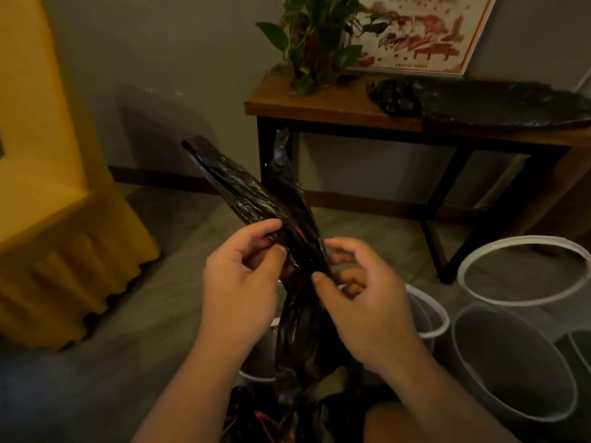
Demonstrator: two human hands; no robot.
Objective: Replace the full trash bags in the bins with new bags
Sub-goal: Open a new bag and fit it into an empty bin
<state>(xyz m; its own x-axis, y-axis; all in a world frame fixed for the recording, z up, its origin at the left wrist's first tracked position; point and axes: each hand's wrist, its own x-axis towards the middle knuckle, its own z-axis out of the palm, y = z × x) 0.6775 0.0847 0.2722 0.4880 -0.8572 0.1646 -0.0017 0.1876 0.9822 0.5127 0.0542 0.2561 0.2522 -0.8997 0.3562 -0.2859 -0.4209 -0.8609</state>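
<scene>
dim grey-tiled floor, white bins to your right, your left hand and right hand each pinching black bag's crossed, twisted ends above a bin

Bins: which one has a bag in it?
The bottom-centre bin: the black bag rises from it. The bins right of it show bare insides.

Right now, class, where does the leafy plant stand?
In the head view, top centre, the leafy plant stands at the left end of the wooden side table, beside the framed picture.
</scene>
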